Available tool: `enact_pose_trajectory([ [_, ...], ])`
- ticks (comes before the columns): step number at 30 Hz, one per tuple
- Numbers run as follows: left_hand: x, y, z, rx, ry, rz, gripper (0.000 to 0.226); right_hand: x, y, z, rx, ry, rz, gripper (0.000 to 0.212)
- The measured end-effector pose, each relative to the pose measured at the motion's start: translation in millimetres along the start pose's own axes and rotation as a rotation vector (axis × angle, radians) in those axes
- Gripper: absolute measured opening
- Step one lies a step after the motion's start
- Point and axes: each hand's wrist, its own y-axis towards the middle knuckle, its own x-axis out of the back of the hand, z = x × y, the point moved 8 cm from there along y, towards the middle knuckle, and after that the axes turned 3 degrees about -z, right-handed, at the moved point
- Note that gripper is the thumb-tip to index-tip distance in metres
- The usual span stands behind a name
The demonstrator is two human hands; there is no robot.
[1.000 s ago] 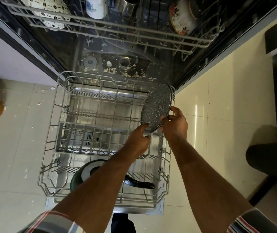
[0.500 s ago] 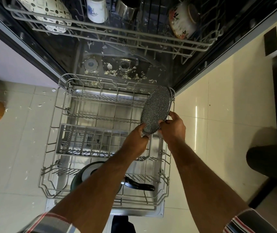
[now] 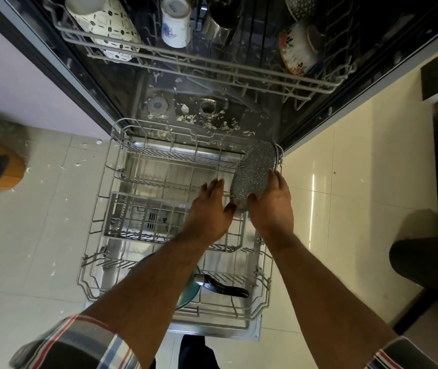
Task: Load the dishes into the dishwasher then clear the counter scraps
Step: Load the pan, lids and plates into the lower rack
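A grey speckled plate [image 3: 252, 174] stands on edge at the right rear corner of the pulled-out lower rack [image 3: 98, 209] of the open dishwasher. My right hand [image 3: 272, 203] holds the plate's lower right edge, thumb on its face and fingers behind the rim. My left hand [image 3: 209, 206] is just left of the plate with fingers straight and spread, its thumb at the plate's bottom edge. A teal pan [image 3: 188, 291] with a black handle lies at the rack's front, partly hidden by my left forearm.
The upper rack [image 3: 212, 59] holds patterned mugs and a floral bowl [image 3: 296, 49]. Food scraps [image 3: 207, 121] litter the dishwasher floor and the tiles at left. A dark bin [image 3: 425, 265] stands at right, and a wooden object [image 3: 2, 166] at left.
My left hand has let go of the plate's lower edge and spread its fingers. The plate has settled a little lower against the rack's right side, my right hand still on it.
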Motion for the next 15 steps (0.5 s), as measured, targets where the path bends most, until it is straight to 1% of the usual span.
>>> enact_pose_trajectory([
  [3,19,-11,6,-0.041,0.146,-0.019,0.075,-8,-19,29,0.163,-0.248,0.071,0.08],
  [5,36,-20,12,-0.032,0.228,-0.032,0.077,-13,-31,49,0.224,-0.346,0.131,0.08],
  [7,57,-31,21,-0.012,0.3,-0.049,0.078,-17,-43,71,0.283,-0.423,0.152,0.08],
  [10,87,-49,34,0.006,0.352,-0.102,0.079,-22,-60,101,0.336,-0.485,0.163,0.081],
  [12,111,-66,43,0.022,0.354,-0.148,0.079,-24,-75,125,0.375,-0.497,0.168,0.082],
  [15,151,-96,59,0.036,0.37,-0.214,0.077,-29,-100,166,0.441,-0.501,0.168,0.08],
])
